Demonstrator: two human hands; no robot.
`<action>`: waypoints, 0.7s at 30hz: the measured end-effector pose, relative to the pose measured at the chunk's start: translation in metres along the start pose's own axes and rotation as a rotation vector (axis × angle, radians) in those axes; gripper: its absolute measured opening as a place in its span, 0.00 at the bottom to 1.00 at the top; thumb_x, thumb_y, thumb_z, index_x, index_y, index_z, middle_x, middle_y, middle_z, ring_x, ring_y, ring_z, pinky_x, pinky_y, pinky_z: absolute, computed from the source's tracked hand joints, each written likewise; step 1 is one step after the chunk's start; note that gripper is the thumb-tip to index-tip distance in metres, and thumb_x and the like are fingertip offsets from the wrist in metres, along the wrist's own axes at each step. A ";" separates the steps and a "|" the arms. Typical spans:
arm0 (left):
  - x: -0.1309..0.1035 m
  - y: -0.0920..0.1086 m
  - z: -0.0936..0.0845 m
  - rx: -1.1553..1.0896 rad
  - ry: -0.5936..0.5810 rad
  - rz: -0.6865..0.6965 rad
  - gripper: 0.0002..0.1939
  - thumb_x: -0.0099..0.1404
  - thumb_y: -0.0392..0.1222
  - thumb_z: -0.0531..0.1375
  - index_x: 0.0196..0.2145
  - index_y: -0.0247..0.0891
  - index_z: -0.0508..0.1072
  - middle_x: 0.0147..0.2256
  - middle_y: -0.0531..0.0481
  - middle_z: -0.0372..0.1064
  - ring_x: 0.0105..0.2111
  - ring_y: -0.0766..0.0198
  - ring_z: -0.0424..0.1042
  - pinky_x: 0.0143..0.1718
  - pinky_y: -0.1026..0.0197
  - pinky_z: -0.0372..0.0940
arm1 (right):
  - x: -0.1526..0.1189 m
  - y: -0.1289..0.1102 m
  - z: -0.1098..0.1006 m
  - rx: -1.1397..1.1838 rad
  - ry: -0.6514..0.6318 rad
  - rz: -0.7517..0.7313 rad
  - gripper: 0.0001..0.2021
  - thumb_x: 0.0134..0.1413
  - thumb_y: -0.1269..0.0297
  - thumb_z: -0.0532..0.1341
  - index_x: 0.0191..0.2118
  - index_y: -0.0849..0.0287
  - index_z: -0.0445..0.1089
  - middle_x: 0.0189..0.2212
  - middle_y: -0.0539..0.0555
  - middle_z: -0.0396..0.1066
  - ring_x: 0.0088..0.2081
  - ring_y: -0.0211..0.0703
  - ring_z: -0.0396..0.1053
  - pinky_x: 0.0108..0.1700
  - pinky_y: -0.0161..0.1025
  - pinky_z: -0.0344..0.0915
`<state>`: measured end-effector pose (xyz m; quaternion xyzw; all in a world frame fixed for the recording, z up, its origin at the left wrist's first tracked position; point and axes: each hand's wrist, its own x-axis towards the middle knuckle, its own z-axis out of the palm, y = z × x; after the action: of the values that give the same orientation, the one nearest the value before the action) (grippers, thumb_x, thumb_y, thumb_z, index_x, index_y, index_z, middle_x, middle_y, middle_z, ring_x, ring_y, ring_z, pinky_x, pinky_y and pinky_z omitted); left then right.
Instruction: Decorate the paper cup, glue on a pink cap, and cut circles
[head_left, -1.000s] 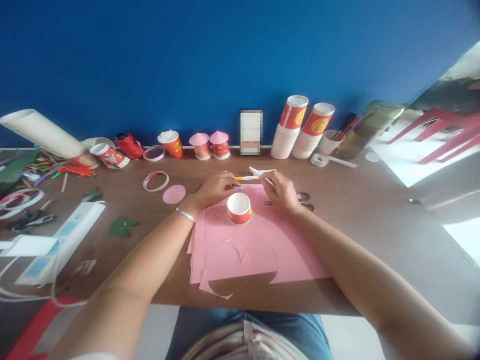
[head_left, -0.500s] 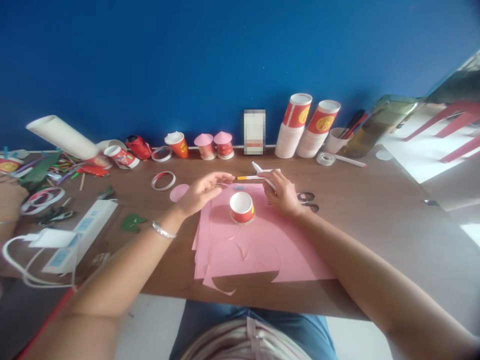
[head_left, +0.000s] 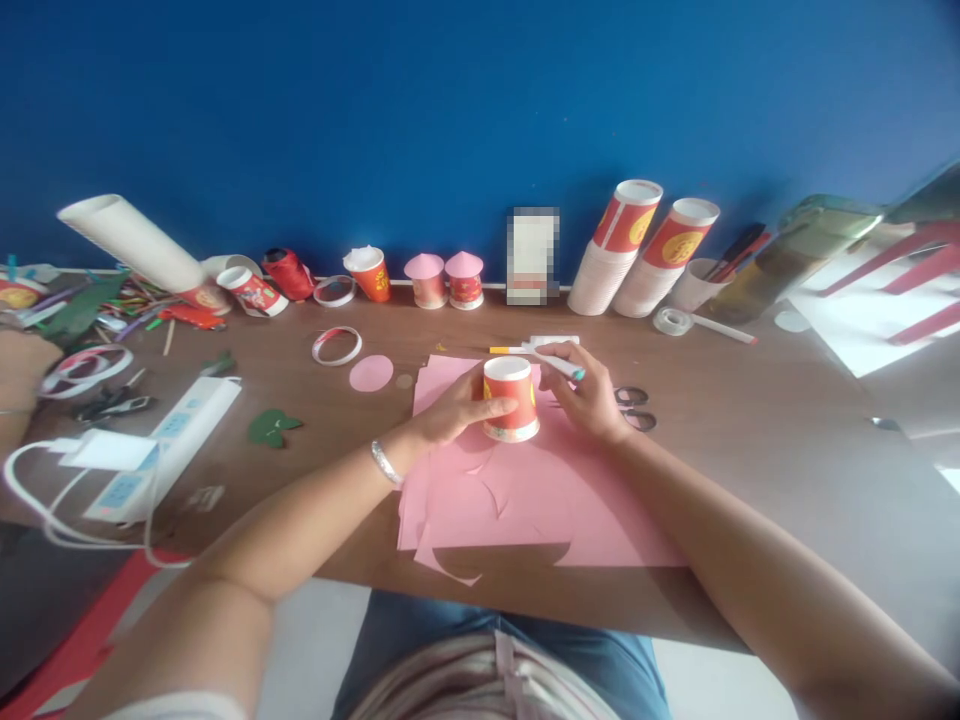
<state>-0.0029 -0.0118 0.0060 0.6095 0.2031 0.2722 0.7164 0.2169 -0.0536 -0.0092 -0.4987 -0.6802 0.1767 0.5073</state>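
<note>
A red and white paper cup (head_left: 510, 402) stands over the pink paper sheets (head_left: 517, 510), its white end upward. My left hand (head_left: 459, 408) is closed round the cup's left side, the thumb across its front. Just right of the cup, my right hand (head_left: 585, 392) grips a white pen (head_left: 561, 364) with a teal end. Behind the cup lies a yellow-ended marker (head_left: 508, 350). Black-handled scissors (head_left: 636, 408) lie beside my right hand, their blades mostly hidden. A pink paper disc (head_left: 371, 373) rests left of the sheets.
Two small cups with pink cone tops (head_left: 464, 280) stand by the blue wall. Tall cup stacks (head_left: 606, 260) lean behind my right hand. A power strip (head_left: 169, 440) with white cables and a green paper piece (head_left: 274, 428) lie left. Another person's hand (head_left: 26, 375) shows at the far left.
My left hand has moved right and taken hold of the cup, which now appears taller. My right hand has shifted slightly right with the pen, and the view has shifted too.
</note>
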 end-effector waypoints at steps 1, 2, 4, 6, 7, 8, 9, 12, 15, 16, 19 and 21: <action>0.002 -0.001 0.001 -0.045 0.013 0.002 0.25 0.62 0.54 0.71 0.51 0.37 0.74 0.48 0.38 0.76 0.46 0.52 0.77 0.48 0.51 0.71 | 0.000 0.000 0.000 0.032 0.009 0.033 0.09 0.69 0.59 0.57 0.47 0.56 0.71 0.36 0.53 0.74 0.29 0.40 0.73 0.32 0.39 0.69; 0.002 -0.002 0.001 -0.077 0.027 -0.001 0.25 0.62 0.55 0.70 0.49 0.37 0.74 0.46 0.39 0.76 0.44 0.53 0.77 0.46 0.52 0.71 | -0.001 0.000 0.001 0.053 0.021 0.055 0.09 0.69 0.58 0.57 0.46 0.55 0.71 0.33 0.51 0.73 0.28 0.39 0.72 0.30 0.38 0.68; 0.002 -0.005 0.001 -0.112 0.044 -0.020 0.24 0.62 0.56 0.70 0.47 0.36 0.75 0.43 0.40 0.76 0.42 0.54 0.77 0.45 0.53 0.71 | -0.001 -0.001 0.001 0.074 0.060 0.065 0.09 0.70 0.56 0.57 0.45 0.54 0.70 0.29 0.48 0.71 0.27 0.39 0.72 0.30 0.39 0.68; 0.000 -0.006 0.000 -0.142 0.044 -0.027 0.24 0.62 0.56 0.70 0.46 0.36 0.75 0.42 0.41 0.75 0.41 0.55 0.76 0.44 0.54 0.70 | -0.001 -0.004 0.003 0.100 0.134 0.057 0.07 0.69 0.56 0.59 0.44 0.52 0.68 0.26 0.46 0.70 0.28 0.41 0.72 0.33 0.40 0.69; -0.001 -0.006 -0.001 -0.160 0.048 -0.023 0.23 0.62 0.56 0.69 0.46 0.36 0.75 0.42 0.41 0.75 0.41 0.55 0.76 0.44 0.54 0.70 | -0.001 -0.007 0.003 0.123 0.178 0.055 0.07 0.69 0.56 0.60 0.43 0.52 0.67 0.26 0.46 0.69 0.28 0.41 0.72 0.34 0.41 0.70; -0.002 -0.007 -0.001 -0.180 0.058 -0.021 0.23 0.62 0.56 0.69 0.46 0.36 0.75 0.42 0.41 0.74 0.42 0.56 0.75 0.44 0.54 0.70 | -0.002 -0.010 0.004 0.139 0.204 0.050 0.06 0.70 0.57 0.59 0.43 0.52 0.66 0.26 0.45 0.69 0.27 0.40 0.72 0.34 0.42 0.70; -0.002 -0.007 -0.002 -0.201 0.078 -0.022 0.22 0.63 0.55 0.69 0.46 0.36 0.74 0.43 0.42 0.74 0.42 0.56 0.75 0.43 0.55 0.70 | -0.003 -0.013 0.005 0.143 0.212 0.037 0.05 0.71 0.57 0.58 0.44 0.51 0.66 0.26 0.45 0.68 0.27 0.40 0.71 0.35 0.43 0.70; -0.001 -0.010 -0.004 -0.263 0.136 -0.047 0.23 0.63 0.54 0.69 0.48 0.38 0.72 0.45 0.41 0.75 0.43 0.54 0.77 0.45 0.53 0.72 | -0.008 -0.020 0.008 0.024 0.151 -0.063 0.07 0.73 0.59 0.54 0.45 0.50 0.69 0.30 0.49 0.69 0.32 0.43 0.72 0.40 0.47 0.71; 0.000 -0.015 -0.007 -0.282 0.148 -0.046 0.23 0.64 0.54 0.69 0.50 0.38 0.72 0.49 0.38 0.75 0.47 0.51 0.77 0.46 0.52 0.73 | -0.014 -0.022 0.011 -0.101 0.038 -0.177 0.06 0.68 0.60 0.61 0.49 0.50 0.69 0.34 0.51 0.71 0.36 0.47 0.72 0.43 0.51 0.72; 0.001 -0.017 -0.007 -0.272 0.152 -0.037 0.23 0.64 0.54 0.68 0.50 0.37 0.72 0.50 0.38 0.75 0.48 0.51 0.77 0.47 0.53 0.73 | -0.016 -0.021 0.012 -0.118 0.004 -0.205 0.10 0.66 0.60 0.63 0.51 0.50 0.68 0.35 0.52 0.71 0.36 0.47 0.72 0.43 0.51 0.72; 0.000 -0.019 -0.009 -0.253 0.173 -0.023 0.20 0.65 0.52 0.68 0.48 0.37 0.74 0.50 0.39 0.76 0.48 0.54 0.77 0.47 0.55 0.72 | -0.018 -0.019 0.016 -0.145 -0.066 -0.254 0.19 0.63 0.58 0.67 0.56 0.50 0.65 0.40 0.54 0.72 0.39 0.49 0.73 0.45 0.52 0.73; -0.001 -0.018 -0.009 -0.267 0.155 -0.019 0.20 0.66 0.51 0.68 0.50 0.38 0.74 0.50 0.39 0.76 0.48 0.54 0.77 0.47 0.55 0.72 | -0.020 -0.018 0.018 -0.173 -0.078 -0.251 0.22 0.62 0.56 0.68 0.58 0.50 0.63 0.43 0.56 0.72 0.40 0.51 0.73 0.45 0.53 0.73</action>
<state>-0.0070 -0.0073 -0.0132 0.4839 0.2257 0.3363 0.7757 0.1926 -0.0735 -0.0136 -0.4445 -0.7689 0.0720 0.4539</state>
